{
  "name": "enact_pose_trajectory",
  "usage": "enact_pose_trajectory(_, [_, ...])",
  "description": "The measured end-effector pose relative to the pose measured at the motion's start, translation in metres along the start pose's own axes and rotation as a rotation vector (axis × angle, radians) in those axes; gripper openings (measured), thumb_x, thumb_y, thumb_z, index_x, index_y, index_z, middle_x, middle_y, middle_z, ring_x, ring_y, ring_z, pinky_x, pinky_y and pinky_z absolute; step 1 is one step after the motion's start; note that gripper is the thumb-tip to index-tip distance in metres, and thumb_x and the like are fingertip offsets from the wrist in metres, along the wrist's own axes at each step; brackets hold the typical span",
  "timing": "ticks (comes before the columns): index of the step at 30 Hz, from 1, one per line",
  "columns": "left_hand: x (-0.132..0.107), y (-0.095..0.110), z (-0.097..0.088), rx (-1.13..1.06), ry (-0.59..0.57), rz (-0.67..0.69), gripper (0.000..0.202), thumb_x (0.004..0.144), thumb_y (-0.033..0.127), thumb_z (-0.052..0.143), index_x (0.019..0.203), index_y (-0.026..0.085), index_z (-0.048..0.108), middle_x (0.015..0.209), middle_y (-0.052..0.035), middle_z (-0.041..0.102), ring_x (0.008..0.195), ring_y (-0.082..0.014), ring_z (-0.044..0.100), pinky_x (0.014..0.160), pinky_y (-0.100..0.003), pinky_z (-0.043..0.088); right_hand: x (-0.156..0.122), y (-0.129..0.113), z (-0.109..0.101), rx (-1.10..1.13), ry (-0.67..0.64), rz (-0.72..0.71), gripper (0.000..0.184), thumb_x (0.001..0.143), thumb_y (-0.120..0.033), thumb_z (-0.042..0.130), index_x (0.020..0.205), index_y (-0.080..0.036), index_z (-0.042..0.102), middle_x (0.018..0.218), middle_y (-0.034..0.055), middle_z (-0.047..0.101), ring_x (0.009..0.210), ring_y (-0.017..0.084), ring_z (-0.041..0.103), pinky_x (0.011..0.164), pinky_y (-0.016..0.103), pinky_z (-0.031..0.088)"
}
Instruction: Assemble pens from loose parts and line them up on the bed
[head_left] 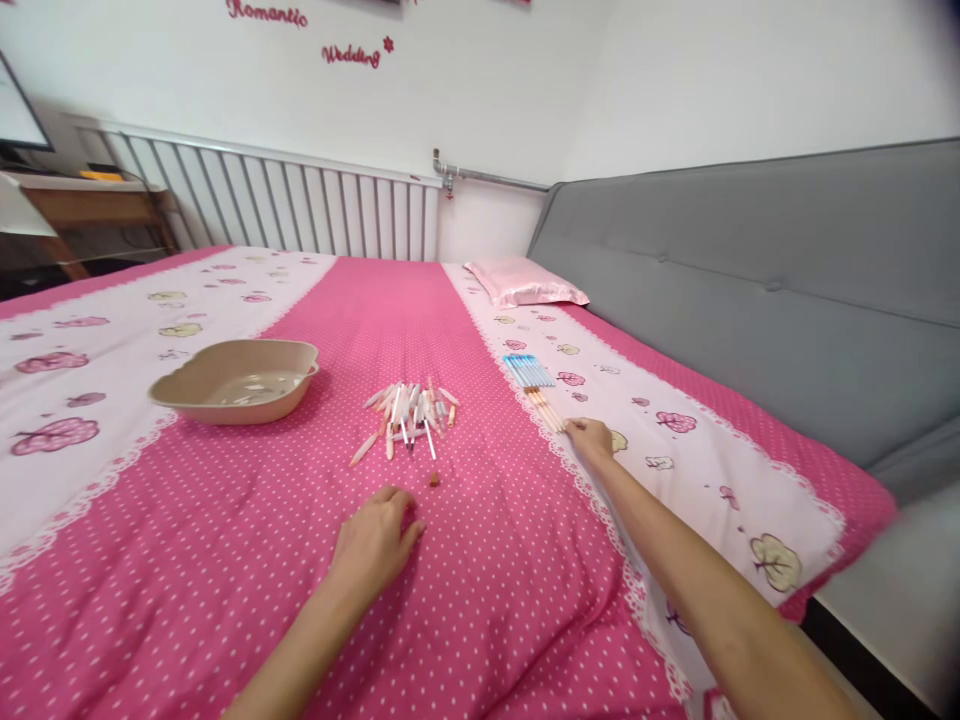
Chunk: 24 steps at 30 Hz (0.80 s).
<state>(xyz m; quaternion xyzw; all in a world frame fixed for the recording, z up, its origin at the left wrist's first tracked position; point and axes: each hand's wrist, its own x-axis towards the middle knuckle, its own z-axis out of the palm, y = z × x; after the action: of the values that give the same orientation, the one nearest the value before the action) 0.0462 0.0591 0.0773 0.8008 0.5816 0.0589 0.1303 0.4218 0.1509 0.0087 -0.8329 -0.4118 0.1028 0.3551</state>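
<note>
Right hand: nearer one; fingertips narrowing at the peach pens' near ends, grip unclear. Peach pens: lying forward-left of those fingers, long axes pointing away, blue pens lying just beyond. Left hand: loosely curling, holding nothing visible, resting short of the pen pile.

The left hand curls; right hand seemingly pinches.

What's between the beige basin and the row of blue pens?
In the head view, a loose heap of pens lies between the basin and the blue row, with dotted pink bedspread on either side.
</note>
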Motion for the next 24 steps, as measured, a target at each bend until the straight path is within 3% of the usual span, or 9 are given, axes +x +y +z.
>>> enact_pose_trajectory(5, [-0.004,0.000,-0.004,-0.016,0.020,-0.013,0.021,0.083,0.028,0.048,0.096,0.016,0.060,0.102,-0.0091,0.062,0.091,-0.0211,0.060,0.074,-0.029,0.043,-0.005,-0.010,-0.008,-0.014,0.061,0.043,0.031,0.074,-0.033,0.056,0.096,-0.017,0.071,0.093,0.0104,0.069,0.086,0.023,0.063,0.072,0.028,0.044])
enact_pose_trajectory(11, [-0.007,-0.001,-0.009,-0.008,0.034,-0.038,0.022,0.082,0.026,0.050,0.096,0.015,0.061,0.101,-0.0096,0.062,0.093,-0.0222,0.060,0.077,-0.030,0.043,-0.017,-0.049,-0.009,0.014,0.029,-0.092,0.034,0.076,-0.034,0.053,0.102,-0.017,0.067,0.097,0.0085,0.068,0.092,0.023,0.061,0.080,0.030,0.044])
enact_pose_trajectory(17, [-0.009,-0.009,-0.010,0.022,0.037,-0.078,0.025,0.080,0.025,0.050,0.098,0.013,0.062,0.104,-0.0123,0.062,0.096,-0.0258,0.059,0.078,-0.034,0.045,-0.040,-0.098,0.008,0.066,-0.170,-0.293,0.029,0.076,-0.030,0.056,0.099,-0.016,0.067,0.093,0.0060,0.068,0.087,0.017,0.063,0.081,0.028,0.046])
enact_pose_trajectory(24, [-0.012,-0.013,-0.011,0.046,0.004,-0.084,0.023,0.079,0.024,0.053,0.095,0.011,0.063,0.101,-0.0155,0.063,0.098,-0.0281,0.058,0.081,-0.036,0.045,-0.092,-0.160,0.035,0.076,-0.425,-0.531,0.024,0.080,-0.022,0.055,0.100,-0.016,0.066,0.101,0.0062,0.067,0.088,0.015,0.064,0.077,0.028,0.050])
